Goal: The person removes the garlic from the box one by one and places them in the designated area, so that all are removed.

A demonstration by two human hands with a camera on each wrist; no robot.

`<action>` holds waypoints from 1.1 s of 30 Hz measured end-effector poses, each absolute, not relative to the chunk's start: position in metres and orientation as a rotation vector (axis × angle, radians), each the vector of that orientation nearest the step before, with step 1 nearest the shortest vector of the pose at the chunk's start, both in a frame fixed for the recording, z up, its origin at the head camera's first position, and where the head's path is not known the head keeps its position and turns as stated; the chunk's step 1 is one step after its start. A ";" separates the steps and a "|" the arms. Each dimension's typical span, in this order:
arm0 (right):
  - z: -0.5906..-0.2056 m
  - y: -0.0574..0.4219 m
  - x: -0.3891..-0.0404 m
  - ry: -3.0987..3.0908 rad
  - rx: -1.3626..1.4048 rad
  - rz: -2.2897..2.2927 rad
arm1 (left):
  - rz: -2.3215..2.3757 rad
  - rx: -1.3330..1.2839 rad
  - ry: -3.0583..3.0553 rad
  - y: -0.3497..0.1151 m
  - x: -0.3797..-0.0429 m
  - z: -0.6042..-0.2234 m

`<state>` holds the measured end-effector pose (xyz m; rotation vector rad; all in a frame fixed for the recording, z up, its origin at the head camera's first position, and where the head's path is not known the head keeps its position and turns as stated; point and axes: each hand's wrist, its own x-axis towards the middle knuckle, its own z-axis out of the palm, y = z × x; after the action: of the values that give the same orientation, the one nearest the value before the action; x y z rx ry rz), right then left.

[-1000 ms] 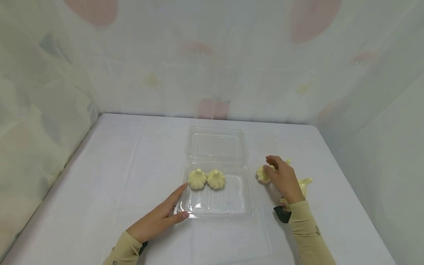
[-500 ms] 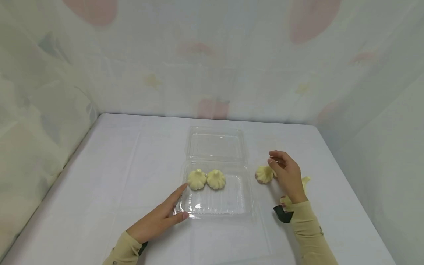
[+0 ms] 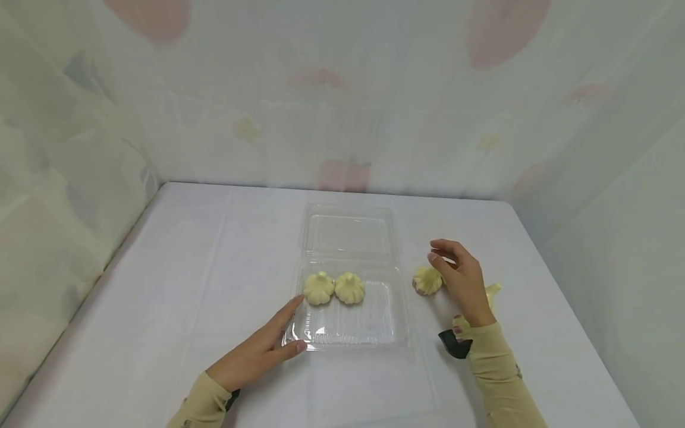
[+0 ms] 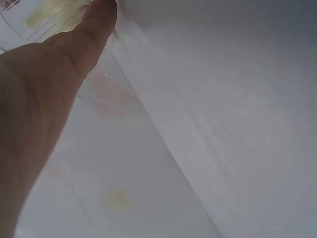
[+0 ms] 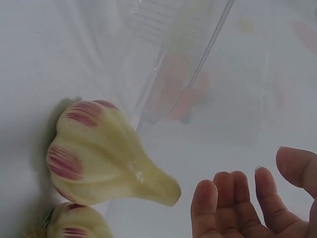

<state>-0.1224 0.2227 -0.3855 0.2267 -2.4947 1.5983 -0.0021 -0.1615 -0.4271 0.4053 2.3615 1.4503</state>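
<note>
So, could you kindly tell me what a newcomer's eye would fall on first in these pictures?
Probably the two pale garlic bulbs side by side in the far left part of the open clear plastic clamshell, with the left hand at its near left corner. Next, in the right wrist view, comes the large purple-streaked garlic bulb, lying apart from the fingers of the right hand, which holds nothing.

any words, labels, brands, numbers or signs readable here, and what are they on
None can be read in any view.
Right sleeve: small dark mark, too small to tell whether it is lettering.
Left sleeve: similar mark, also too small.
Clear clamshell container and garlic bulbs: no lettering seen.
</note>
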 end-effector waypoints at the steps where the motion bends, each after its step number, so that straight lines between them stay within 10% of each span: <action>1: -0.385 0.222 -0.122 -2.497 0.230 1.599 | 1.450 0.414 2.365 -0.161 -0.002 -0.427; 33: -0.376 0.197 -0.124 -2.394 0.433 1.815 | 1.436 0.394 2.376 -0.160 -0.001 -0.427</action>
<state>-0.1241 0.1966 -0.3764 0.4326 -2.3943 1.8147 -0.0014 -0.1604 -0.4275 0.3944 2.3759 1.4360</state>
